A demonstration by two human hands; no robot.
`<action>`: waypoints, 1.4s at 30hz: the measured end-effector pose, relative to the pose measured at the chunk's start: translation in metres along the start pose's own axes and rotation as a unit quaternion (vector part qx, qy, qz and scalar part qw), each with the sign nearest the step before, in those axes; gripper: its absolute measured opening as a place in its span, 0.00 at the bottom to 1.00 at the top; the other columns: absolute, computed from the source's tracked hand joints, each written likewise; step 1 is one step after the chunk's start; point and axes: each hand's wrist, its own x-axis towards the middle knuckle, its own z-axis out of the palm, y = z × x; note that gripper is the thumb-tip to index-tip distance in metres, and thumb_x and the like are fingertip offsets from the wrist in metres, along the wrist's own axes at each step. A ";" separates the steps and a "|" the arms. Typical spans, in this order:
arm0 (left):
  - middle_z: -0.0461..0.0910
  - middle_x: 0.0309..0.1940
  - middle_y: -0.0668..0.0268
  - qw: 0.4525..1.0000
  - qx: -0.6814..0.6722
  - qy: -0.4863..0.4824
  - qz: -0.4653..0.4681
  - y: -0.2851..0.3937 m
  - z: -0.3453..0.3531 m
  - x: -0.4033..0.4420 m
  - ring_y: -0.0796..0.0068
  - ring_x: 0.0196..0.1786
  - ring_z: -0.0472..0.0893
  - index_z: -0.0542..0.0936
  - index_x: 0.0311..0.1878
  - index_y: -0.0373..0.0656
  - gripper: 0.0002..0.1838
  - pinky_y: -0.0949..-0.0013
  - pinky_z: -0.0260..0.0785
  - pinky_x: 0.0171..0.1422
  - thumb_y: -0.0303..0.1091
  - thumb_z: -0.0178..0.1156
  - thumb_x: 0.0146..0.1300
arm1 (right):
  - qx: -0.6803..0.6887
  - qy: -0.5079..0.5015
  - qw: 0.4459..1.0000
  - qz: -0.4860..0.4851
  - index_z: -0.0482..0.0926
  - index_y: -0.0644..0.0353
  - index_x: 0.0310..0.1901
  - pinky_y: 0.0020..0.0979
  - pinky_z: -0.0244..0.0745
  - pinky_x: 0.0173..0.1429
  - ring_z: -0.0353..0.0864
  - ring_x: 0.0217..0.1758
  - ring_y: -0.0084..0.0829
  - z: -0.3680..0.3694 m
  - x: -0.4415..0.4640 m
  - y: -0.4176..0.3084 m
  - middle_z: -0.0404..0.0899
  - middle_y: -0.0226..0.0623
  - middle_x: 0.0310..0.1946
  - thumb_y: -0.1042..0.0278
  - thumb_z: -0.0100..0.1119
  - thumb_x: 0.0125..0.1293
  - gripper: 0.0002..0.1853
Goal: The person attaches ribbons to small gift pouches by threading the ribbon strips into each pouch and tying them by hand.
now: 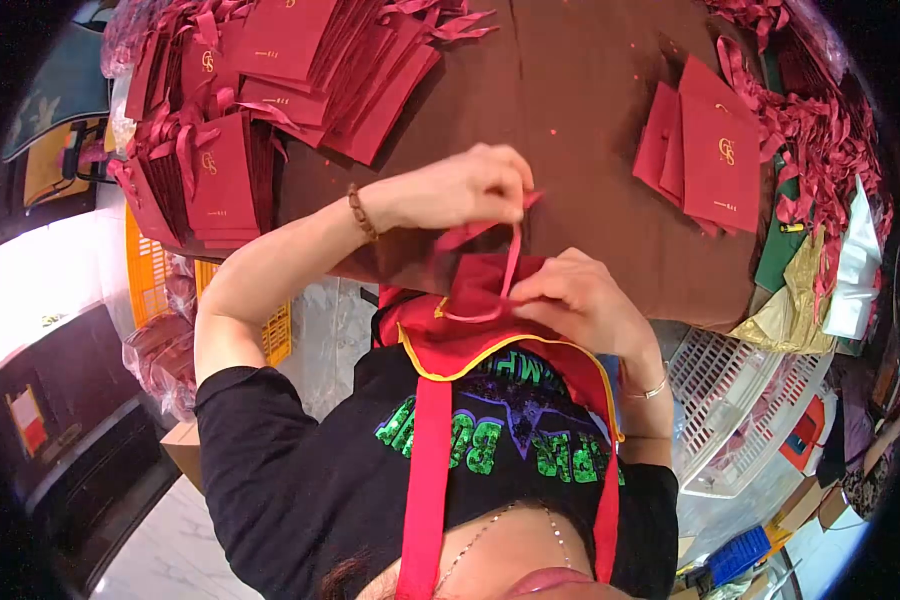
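A dark red bag (485, 278) lies against the red apron at the table's front edge, with a loop of red ribbon (513, 262) rising from it. Above the bag, my left hand (475, 187) is closed, its fingertips pinching the upper part of the ribbon. My right hand (582, 300) is at the bag's right side, fingers pressed together on the ribbon's lower part near the bag's opening. The bag's lower part is hidden by the hands and the apron.
Stacks of red bags (232, 175) stand at the brown table's (560, 90) left. More bags (725, 150) and tangled ribbons (820, 140) lie at the right. A white basket (725, 400) and orange crate (145, 275) stand beside the table.
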 end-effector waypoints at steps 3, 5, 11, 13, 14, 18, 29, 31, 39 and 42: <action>0.71 0.45 0.63 0.993 -0.042 0.113 -0.017 -0.005 -0.009 0.005 0.66 0.50 0.71 0.76 0.35 0.42 0.07 0.66 0.62 0.56 0.34 0.55 0.63 | -0.012 0.052 0.997 0.055 0.80 0.58 0.36 0.33 0.68 0.42 0.75 0.29 0.37 0.014 0.001 0.014 0.78 0.37 0.25 0.69 0.63 0.56 0.07; 0.72 0.45 0.62 0.980 0.109 0.165 -0.029 -0.008 -0.005 0.006 0.64 0.49 0.72 0.76 0.37 0.42 0.07 0.64 0.63 0.54 0.35 0.55 0.63 | -0.007 0.100 0.990 0.099 0.79 0.61 0.37 0.34 0.70 0.44 0.74 0.30 0.40 0.015 0.004 0.013 0.77 0.40 0.28 0.68 0.63 0.56 0.09; 0.73 0.35 0.62 0.929 0.315 0.177 -0.075 -0.004 0.015 -0.005 0.58 0.41 0.74 0.74 0.35 0.43 0.07 0.57 0.63 0.43 0.36 0.57 0.61 | -0.209 0.189 0.956 0.085 0.78 0.59 0.39 0.35 0.68 0.44 0.73 0.40 0.38 0.024 -0.004 0.021 0.76 0.36 0.35 0.66 0.66 0.53 0.13; 0.73 0.35 0.62 0.932 0.298 0.193 -0.080 0.001 0.022 -0.016 0.58 0.42 0.74 0.74 0.35 0.43 0.07 0.58 0.63 0.43 0.35 0.57 0.61 | -0.259 0.204 0.939 0.103 0.78 0.58 0.40 0.35 0.67 0.45 0.73 0.41 0.37 0.023 -0.015 0.020 0.76 0.34 0.37 0.66 0.67 0.51 0.14; 0.73 0.34 0.61 0.933 0.281 0.210 -0.085 0.003 0.024 -0.024 0.58 0.42 0.74 0.73 0.35 0.43 0.07 0.59 0.64 0.42 0.35 0.57 0.60 | -0.258 0.211 0.933 0.136 0.79 0.57 0.40 0.36 0.67 0.46 0.73 0.42 0.37 0.023 -0.023 0.022 0.75 0.34 0.39 0.64 0.68 0.51 0.15; 0.73 0.37 0.62 0.981 0.176 0.072 -0.028 0.012 0.029 -0.068 0.58 0.44 0.72 0.74 0.39 0.45 0.15 0.59 0.62 0.46 0.44 0.62 0.56 | -0.266 0.215 0.917 0.206 0.79 0.56 0.43 0.36 0.66 0.48 0.71 0.46 0.38 0.024 -0.043 0.018 0.73 0.35 0.43 0.63 0.69 0.50 0.18; 0.73 0.37 0.63 0.978 -0.135 0.061 -0.145 0.027 0.059 -0.144 0.67 0.41 0.74 0.69 0.50 0.44 0.19 0.63 0.62 0.50 0.30 0.62 0.56 | -0.210 0.263 0.924 0.184 0.77 0.61 0.39 0.32 0.71 0.46 0.72 0.42 0.36 0.031 -0.047 0.019 0.72 0.39 0.42 0.71 0.70 0.48 0.16; 0.74 0.29 0.64 0.891 -0.406 0.108 -0.171 0.032 0.046 -0.152 0.73 0.37 0.76 0.57 0.63 0.43 0.35 0.68 0.66 0.44 0.24 0.62 0.54 | -0.063 0.271 0.928 0.248 0.76 0.64 0.36 0.26 0.72 0.39 0.73 0.36 0.27 0.028 -0.049 0.016 0.70 0.38 0.44 0.75 0.69 0.48 0.13; 0.76 0.34 0.67 0.865 -0.449 0.147 -0.167 0.031 0.017 -0.178 0.81 0.33 0.75 0.66 0.58 0.39 0.28 0.76 0.68 0.38 0.18 0.61 0.53 | -0.074 0.248 0.951 0.171 0.76 0.65 0.38 0.19 0.70 0.36 0.71 0.31 0.18 0.017 -0.069 0.022 0.69 0.36 0.46 0.76 0.66 0.54 0.11; 0.77 0.32 0.68 0.889 -0.330 0.196 -0.250 0.019 0.008 -0.188 0.84 0.30 0.74 0.70 0.52 0.38 0.22 0.80 0.66 0.33 0.20 0.61 0.53 | 0.055 0.214 0.945 0.241 0.76 0.64 0.41 0.17 0.67 0.36 0.70 0.31 0.14 0.015 -0.069 0.017 0.74 0.31 0.39 0.74 0.64 0.57 0.11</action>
